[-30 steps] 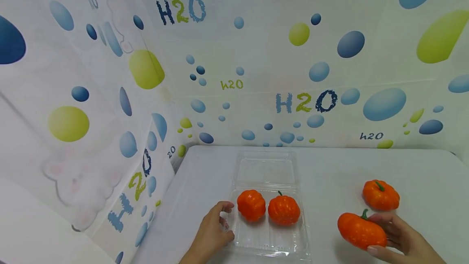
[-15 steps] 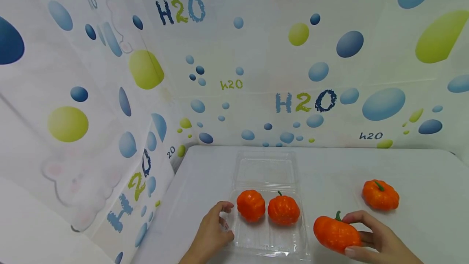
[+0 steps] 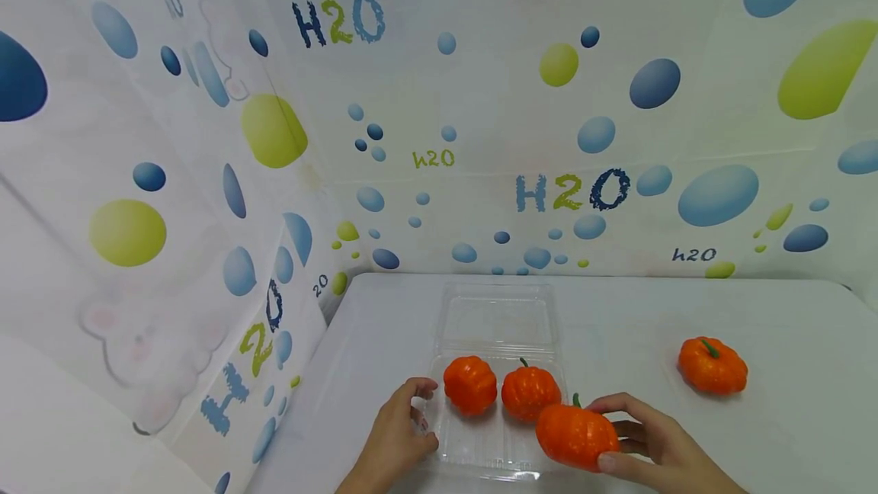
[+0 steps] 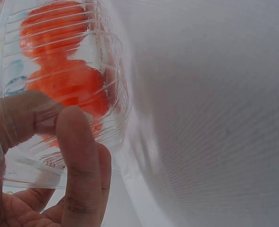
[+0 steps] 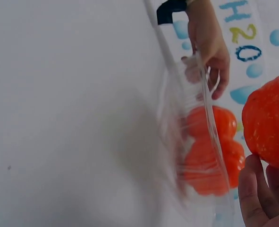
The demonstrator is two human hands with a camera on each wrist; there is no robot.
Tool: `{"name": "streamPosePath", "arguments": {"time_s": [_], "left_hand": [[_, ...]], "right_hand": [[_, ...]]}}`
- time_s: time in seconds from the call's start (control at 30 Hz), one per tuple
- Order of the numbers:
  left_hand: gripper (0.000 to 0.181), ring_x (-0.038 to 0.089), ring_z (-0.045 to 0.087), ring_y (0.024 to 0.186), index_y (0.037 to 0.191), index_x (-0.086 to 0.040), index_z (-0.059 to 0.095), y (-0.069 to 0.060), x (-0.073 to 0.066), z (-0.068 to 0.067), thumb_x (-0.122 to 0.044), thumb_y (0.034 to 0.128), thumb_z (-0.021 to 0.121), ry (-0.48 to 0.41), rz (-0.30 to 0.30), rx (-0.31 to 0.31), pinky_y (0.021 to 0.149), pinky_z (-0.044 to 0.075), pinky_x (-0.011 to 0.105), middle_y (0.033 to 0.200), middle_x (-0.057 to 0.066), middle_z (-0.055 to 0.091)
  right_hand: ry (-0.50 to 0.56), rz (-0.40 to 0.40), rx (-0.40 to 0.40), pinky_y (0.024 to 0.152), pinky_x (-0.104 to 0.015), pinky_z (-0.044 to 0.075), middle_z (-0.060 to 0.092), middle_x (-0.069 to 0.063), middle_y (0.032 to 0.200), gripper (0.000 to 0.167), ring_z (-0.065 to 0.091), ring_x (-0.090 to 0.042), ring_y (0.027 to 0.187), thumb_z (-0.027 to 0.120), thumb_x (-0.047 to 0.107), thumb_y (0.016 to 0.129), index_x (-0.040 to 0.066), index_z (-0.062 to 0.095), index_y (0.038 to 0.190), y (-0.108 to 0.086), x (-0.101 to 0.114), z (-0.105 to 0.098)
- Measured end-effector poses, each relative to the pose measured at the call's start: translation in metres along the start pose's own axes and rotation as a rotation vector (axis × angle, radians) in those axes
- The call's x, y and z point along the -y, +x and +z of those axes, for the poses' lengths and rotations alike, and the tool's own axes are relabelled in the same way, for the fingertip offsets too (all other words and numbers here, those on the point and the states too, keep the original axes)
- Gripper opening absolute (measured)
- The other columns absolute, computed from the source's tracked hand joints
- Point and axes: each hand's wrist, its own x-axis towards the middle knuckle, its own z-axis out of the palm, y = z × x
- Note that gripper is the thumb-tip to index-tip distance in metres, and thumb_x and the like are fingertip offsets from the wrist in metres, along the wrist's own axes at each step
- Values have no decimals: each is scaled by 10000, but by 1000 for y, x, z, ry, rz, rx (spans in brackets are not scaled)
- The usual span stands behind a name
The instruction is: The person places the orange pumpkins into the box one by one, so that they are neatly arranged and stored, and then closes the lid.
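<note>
In the head view my right hand (image 3: 652, 441) grips an orange mini pumpkin (image 3: 576, 435) with a green stem, held over the front right corner of a clear plastic clamshell box (image 3: 473, 448). Two more orange pumpkins sit inside the box, a left pumpkin (image 3: 469, 385) and a right pumpkin (image 3: 530, 392), which the held one partly covers. My left hand (image 3: 398, 433) holds the box's left rim; the left wrist view has its fingers (image 4: 80, 161) curled at the clear wall. From the right wrist, the held pumpkin (image 5: 269, 120) appears raised beside the box wall.
Another orange pumpkin (image 3: 712, 366) lies on the white table (image 3: 775, 433) at the right. The box's lid (image 3: 497, 319) lies folded back behind its base. A white curtain (image 3: 480, 97) with coloured dots stands behind and left of the table.
My right hand has carried its pumpkin leftward, from near the pumpkin on the table to over the box's right edge. The left hand and the box look unmoved.
</note>
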Motion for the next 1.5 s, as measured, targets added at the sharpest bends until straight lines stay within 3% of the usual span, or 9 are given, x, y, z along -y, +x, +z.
{"name": "streamPosePath", "arguments": {"time_s": [0.3,0.43,0.63,0.8,1.03,1.2,1.5], "left_hand": [[663,126,518,750,1253,-67,562,1,0,1,70,644,786,-3,-6,5,616,487,235,1154,82,575],[657,118,519,748,1251,-74,563,1,0,1,61,648,786,7,-3,5,621,484,234,1153,76,576],[653,125,524,752,1256,-77,561,2,0,0,59,657,783,7,-10,9,603,488,235,1164,79,574],[656,133,523,752,1257,-66,563,2,-1,0,60,653,783,6,-15,12,598,486,239,1163,84,574],[639,127,527,757,1246,-85,570,2,-2,0,35,656,784,45,-24,1,635,498,233,1152,66,580],[635,131,528,763,1241,-76,568,2,-2,0,45,655,777,46,-9,0,638,501,234,1155,76,581],[645,168,528,788,1251,-71,560,1,-2,1,32,661,798,27,-41,17,637,515,231,1166,84,575]], "right_hand": [[115,-7,49,906,-301,539,498,-201,1392,441,619,-304,1134,582,171,1025,-17,455,1403,14,18,19],[154,5,7,915,-320,539,491,-182,1393,463,609,-307,1147,580,209,1031,-17,434,1408,22,26,27],[171,-46,-83,912,-346,543,491,-207,1414,459,619,-316,1155,594,196,1019,-12,445,1400,33,36,35],[151,-38,-106,904,-328,543,521,-176,1393,447,599,-311,1153,653,216,984,13,509,1355,41,37,42],[85,-60,-54,886,-311,549,550,-163,1339,423,609,-311,1124,707,214,952,25,559,1301,46,31,57],[34,-39,-54,887,-312,551,580,-101,1302,447,600,-288,1123,740,281,930,72,568,1286,49,28,70],[-88,-91,-17,861,-323,561,598,-63,1225,456,629,-236,1037,757,321,912,98,578,1266,54,20,82]]}}
